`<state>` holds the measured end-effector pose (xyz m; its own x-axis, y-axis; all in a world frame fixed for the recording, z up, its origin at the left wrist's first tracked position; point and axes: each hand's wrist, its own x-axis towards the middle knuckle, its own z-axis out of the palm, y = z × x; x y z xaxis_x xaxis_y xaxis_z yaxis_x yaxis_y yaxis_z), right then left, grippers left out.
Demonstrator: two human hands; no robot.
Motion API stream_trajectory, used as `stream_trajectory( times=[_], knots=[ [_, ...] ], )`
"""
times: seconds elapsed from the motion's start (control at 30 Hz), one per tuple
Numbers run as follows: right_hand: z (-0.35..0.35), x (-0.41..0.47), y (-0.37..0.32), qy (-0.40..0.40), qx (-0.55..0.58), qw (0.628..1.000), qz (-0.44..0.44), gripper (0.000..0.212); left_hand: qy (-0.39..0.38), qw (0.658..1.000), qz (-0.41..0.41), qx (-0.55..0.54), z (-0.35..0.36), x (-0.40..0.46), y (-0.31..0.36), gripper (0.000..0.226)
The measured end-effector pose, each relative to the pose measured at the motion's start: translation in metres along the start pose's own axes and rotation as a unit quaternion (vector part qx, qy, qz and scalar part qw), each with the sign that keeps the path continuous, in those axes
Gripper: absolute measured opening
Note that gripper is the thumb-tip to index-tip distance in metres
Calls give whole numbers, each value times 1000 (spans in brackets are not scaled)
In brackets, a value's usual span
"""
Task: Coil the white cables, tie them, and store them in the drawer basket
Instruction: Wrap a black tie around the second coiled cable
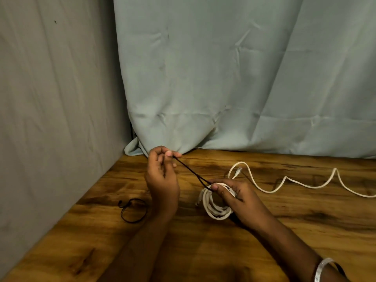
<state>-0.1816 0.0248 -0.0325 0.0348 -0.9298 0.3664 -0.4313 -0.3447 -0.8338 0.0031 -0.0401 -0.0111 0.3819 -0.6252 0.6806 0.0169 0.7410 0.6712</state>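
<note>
Your left hand (161,176) is raised above the worktop (264,231), palm turned toward you, with thumb and forefinger pinching one end of a dark string (192,172). That string runs taut toward four o'clock, down to your right hand (234,197). Your right hand lies low over the coiled white cable (213,208), fingers curled round the top of the coil and thumb pressing the string against it. The coil rests on the worktop near the middle, its loops hanging out below your fingers at about seven o'clock from the hand. A bangle (323,271) sits on your right wrist.

At two o'clock from the coil, a loose white cable (284,181) snakes across the worktop to the right edge of view, its clear plug (237,171) lying just beyond your right hand. A second dark string loop (133,210) lies flat at nine o'clock from the coil, left of your left forearm. No drawer or basket shows. Grey-green cloth (203,78) hangs behind the worktop.
</note>
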Motion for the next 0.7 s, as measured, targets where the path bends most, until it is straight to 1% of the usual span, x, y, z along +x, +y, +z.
stream_trajectory(
  times=[0.1, 0.17, 0.27, 0.37, 0.43, 0.47, 0.53, 0.6, 0.63, 0.7],
  knots=[
    [0, 0, -2, -14, 15, 1000, 3, 32, 103, 994, -5, -23, -9, 12, -4, 14],
    [1, -1, -5, -25, 28, 999, 3, 30, 135, 990, -5, -29, -13, 16, -5, 16],
    [2, -2, -8, -41, 53, 998, 1, 24, 135, 990, 0, -30, -13, 17, -3, 15],
    [0, -3, -7, -48, 72, 996, 2, 22, 109, 993, -20, -49, -13, 15, -4, 9],
    [-2, -4, -6, -37, 85, 996, 3, 20, 64, 994, -63, -62, -11, 13, -7, 7],
    [-2, -4, -5, -25, 98, 995, 5, 19, 35, 992, -97, -78, -8, 11, -7, 10],
    [-2, -2, -3, 10, 124, 992, 5, 16, -41, 973, -193, -120, 2, 3, -3, 29],
    [-1, -1, -2, 42, 147, 988, 2, 16, -151, 937, -284, -137, 11, -10, 4, 45],
    [0, 0, -2, 53, 156, 986, 0, 16, -216, 920, -306, -115, 13, -18, 7, 47],
    [-1, -1, -3, 64, 166, 984, 0, 17, -335, 896, -288, -39, 14, -31, 7, 35]
  ],
)
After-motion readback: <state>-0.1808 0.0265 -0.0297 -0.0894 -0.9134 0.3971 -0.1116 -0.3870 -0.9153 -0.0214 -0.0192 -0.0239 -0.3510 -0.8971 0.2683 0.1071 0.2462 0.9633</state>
